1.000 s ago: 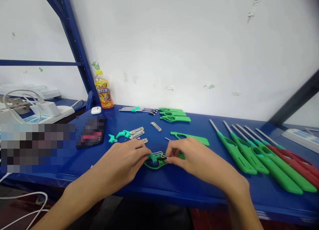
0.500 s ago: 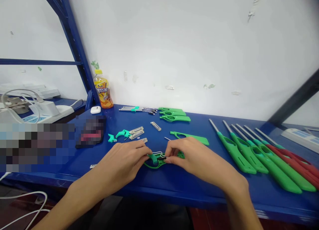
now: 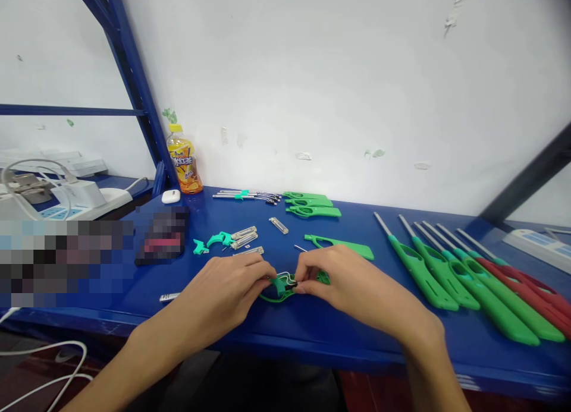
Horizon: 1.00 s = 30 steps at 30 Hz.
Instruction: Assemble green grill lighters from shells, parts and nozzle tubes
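Observation:
Both hands meet over a green lighter handle shell (image 3: 279, 293) lying on the blue bench (image 3: 312, 335). My left hand (image 3: 227, 290) pinches its left end, where a teal trigger piece and thin wires sit inside. On the right end, my right hand (image 3: 343, 281) pinches a small black part against the shell. Another green shell half (image 3: 341, 245) lies just behind my right hand. Loose teal triggers (image 3: 214, 241) and small metal pieces (image 3: 243, 236) rest behind my left hand.
Several finished green and red long-nosed lighters (image 3: 468, 281) lie in a row at the right. Green shells (image 3: 310, 204) and metal tubes (image 3: 245, 195) sit near the wall, beside an orange drink bottle (image 3: 182, 162) and a white earbud case (image 3: 171, 196). A phone (image 3: 163, 236) lies left.
My left hand has slid slightly right along the shell, closing the gap to my right hand. The shell and right hand have hardly moved.

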Each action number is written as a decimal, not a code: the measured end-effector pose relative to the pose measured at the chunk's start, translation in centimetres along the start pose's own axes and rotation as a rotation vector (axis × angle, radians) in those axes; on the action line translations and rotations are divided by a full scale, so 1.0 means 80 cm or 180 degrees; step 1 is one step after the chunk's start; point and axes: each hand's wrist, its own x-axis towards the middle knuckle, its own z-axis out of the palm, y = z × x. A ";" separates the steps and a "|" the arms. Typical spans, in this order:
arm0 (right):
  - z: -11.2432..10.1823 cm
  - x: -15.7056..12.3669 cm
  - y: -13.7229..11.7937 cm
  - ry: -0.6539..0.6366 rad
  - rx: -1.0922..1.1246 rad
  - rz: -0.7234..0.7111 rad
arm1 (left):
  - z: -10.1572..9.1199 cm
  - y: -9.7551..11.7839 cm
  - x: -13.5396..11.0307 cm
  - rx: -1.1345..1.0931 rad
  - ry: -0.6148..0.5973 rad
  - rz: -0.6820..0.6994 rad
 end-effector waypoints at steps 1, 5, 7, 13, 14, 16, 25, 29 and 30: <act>0.000 0.000 0.000 0.0003 0.0008 0.0003 | 0.000 0.001 0.000 -0.0008 0.0007 0.0024; -0.001 0.000 -0.001 0.0020 0.0002 -0.0001 | 0.000 0.003 0.000 0.0032 0.0033 0.0065; -0.001 0.000 -0.001 0.0027 -0.0014 0.0012 | 0.000 0.003 0.001 0.0057 0.0083 0.0068; 0.001 0.001 0.000 0.0047 -0.0056 0.0009 | 0.002 0.003 -0.001 0.0133 0.0135 0.0048; 0.001 0.002 0.000 0.0063 -0.0055 -0.0015 | 0.003 0.003 -0.001 0.0169 0.0128 0.0038; 0.001 0.002 -0.001 0.0114 -0.0036 -0.0086 | 0.004 0.003 -0.001 0.0232 0.0090 0.0017; 0.002 0.003 0.000 0.0249 0.0005 -0.0201 | 0.004 0.001 -0.001 0.0270 -0.0204 0.0093; 0.001 0.003 -0.001 0.0366 0.0006 -0.0273 | 0.004 0.001 -0.001 0.0219 -0.0159 0.0064; 0.000 0.003 -0.001 0.0428 -0.0040 -0.0269 | 0.004 0.001 -0.001 0.0228 -0.0131 0.0056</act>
